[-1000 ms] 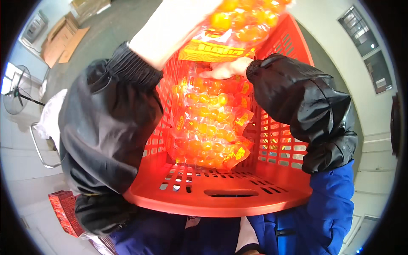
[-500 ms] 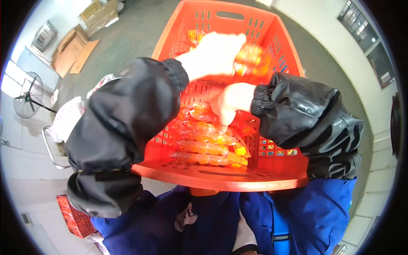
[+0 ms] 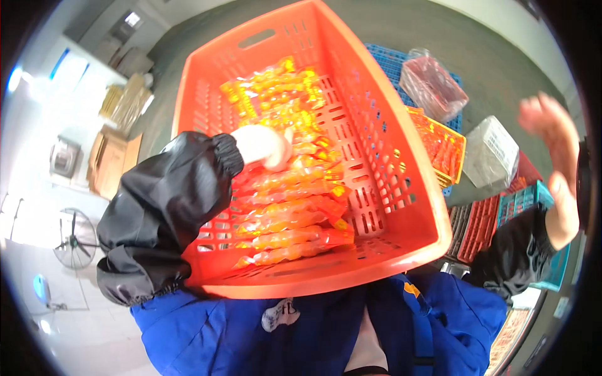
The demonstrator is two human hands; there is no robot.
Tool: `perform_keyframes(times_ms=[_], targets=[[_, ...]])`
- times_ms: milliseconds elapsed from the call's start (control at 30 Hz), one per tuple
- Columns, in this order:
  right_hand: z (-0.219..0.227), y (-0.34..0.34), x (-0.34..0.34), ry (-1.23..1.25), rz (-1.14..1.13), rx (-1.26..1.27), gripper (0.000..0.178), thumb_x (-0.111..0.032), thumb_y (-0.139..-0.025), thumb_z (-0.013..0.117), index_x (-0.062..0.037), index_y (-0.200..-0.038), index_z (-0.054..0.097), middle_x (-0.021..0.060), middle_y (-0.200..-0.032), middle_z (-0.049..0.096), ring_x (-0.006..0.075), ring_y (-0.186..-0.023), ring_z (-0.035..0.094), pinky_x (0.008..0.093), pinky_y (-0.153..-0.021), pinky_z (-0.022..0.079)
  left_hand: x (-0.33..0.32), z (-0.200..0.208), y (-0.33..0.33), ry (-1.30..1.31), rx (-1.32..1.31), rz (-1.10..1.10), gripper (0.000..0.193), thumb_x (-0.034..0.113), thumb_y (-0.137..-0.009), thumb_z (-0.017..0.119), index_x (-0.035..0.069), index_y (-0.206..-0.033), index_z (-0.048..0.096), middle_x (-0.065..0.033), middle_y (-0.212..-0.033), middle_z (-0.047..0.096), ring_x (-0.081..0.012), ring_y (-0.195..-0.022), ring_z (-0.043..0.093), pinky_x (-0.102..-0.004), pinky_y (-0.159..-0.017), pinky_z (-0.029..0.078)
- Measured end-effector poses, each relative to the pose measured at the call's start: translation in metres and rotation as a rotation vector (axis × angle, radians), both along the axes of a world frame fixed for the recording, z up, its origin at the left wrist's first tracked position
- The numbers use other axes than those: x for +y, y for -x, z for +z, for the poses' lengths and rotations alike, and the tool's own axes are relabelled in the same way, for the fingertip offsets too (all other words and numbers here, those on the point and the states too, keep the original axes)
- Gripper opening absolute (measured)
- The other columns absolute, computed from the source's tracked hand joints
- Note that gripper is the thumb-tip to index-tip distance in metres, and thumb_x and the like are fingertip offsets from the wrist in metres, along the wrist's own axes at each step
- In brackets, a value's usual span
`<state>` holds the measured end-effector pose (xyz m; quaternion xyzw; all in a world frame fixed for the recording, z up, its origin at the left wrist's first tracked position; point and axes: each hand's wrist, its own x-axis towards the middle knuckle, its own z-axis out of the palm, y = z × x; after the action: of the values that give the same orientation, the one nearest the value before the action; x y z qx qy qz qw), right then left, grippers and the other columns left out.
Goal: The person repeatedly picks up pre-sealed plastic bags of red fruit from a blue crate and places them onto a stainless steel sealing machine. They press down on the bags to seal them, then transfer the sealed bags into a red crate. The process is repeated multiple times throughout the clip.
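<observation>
A red-orange plastic crate point(image 3: 295, 289) with slotted walls stands in front of me. Rows of orange, sausage-like packets in clear wrap point(image 3: 285, 216) with yellow ends lie crosswise on its left side. My left hand point(image 3: 260, 144) reaches over the left wall and is down on the packets near the middle of the row. Its fingers are curled and overexposed; what they may grip is hidden. Away from the crate, at the far right, my right hand point(image 3: 560, 169) is raised with its fingers stretched out and nothing in it.
Right of the crate stand a yellow crate of orange packets point(image 3: 446, 150), a bagged red crate point(image 3: 433, 84) on a blue pallet point(image 3: 385, 59) and a wrapped pale bundle point(image 3: 492, 153). Teal crates point(image 3: 523, 200) are beside my right forearm. A fan point(image 3: 74, 238) stands left.
My right hand has left the crate and swung far right, opening out. My left hand has come from the far packets to the middle ones. The view has turned right.
</observation>
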<state>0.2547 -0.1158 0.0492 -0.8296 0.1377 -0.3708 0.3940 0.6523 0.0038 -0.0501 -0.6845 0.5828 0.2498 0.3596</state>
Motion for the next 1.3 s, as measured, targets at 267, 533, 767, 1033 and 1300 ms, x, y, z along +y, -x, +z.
perform_keyframes(times_ms=[267, 533, 767, 1033, 1300], targets=[[-0.081, 0.256, 0.091, -0.215, -0.750, 0.165, 0.072, -0.045, -0.083, 0.057, 0.0022, -0.134, 0.039, 0.0176, -0.132, 0.046, 0.0267, -0.124, 0.043, 0.0395, -0.106, 0.029, -0.046, 0.168, 0.145, 0.700, 0.180, -0.431, 0.025, 0.017, -0.087, 0.052, 0.001, -0.105, 0.060, -0.0147, -0.079, 0.065, -0.0290, -0.073, 0.063, -0.0384, -0.066, 0.048], [-0.157, 0.414, 0.193, -0.427, -1.100, 0.039, 0.042, -0.016, -0.092, 0.049, -0.0003, -0.130, 0.045, 0.0088, -0.128, 0.052, 0.0158, -0.113, 0.050, 0.0289, -0.097, 0.038, -0.079, 0.144, 0.378, 0.980, 0.388, -1.205, 0.032, 0.020, -0.087, 0.051, 0.002, -0.114, 0.055, -0.0131, -0.080, 0.066, -0.0267, -0.075, 0.064, -0.0357, -0.069, 0.050], [-0.394, 0.493, 0.341, -0.748, -1.880, 0.120, 0.025, -0.015, -0.086, 0.058, -0.0002, -0.106, 0.061, 0.0076, -0.085, 0.062, 0.0140, -0.076, 0.057, 0.0291, -0.069, 0.046, -0.235, -0.044, 0.642, 0.425, 0.565, -1.389, 0.042, 0.027, -0.083, 0.058, 0.002, -0.116, 0.056, -0.0205, -0.102, 0.063, -0.0355, -0.093, 0.061, -0.0418, -0.081, 0.048], [-0.413, 0.415, 0.355, -0.320, -2.403, 0.524, 0.023, 0.004, -0.079, 0.047, 0.0003, -0.099, 0.055, 0.0182, -0.099, 0.053, 0.0375, -0.093, 0.051, 0.0408, -0.081, 0.043, -0.334, -0.214, 0.815, 0.525, 0.409, -1.067, 0.065, 0.031, -0.079, 0.066, 0.010, -0.133, 0.038, -0.0183, -0.132, 0.042, -0.0371, -0.118, 0.047, -0.0469, -0.093, 0.043], [-0.406, 0.412, 0.341, -0.554, -2.431, 0.711, 0.021, 0.004, -0.078, 0.043, -0.0002, -0.096, 0.050, 0.0185, -0.092, 0.048, 0.0371, -0.085, 0.049, 0.0422, -0.076, 0.041, -0.396, -0.311, 0.911, 0.725, 0.575, -1.212, 0.086, 0.035, -0.073, 0.073, 0.031, -0.143, 0.024, -0.0208, -0.145, 0.022, -0.0429, -0.128, 0.030, -0.0566, -0.094, 0.038]])
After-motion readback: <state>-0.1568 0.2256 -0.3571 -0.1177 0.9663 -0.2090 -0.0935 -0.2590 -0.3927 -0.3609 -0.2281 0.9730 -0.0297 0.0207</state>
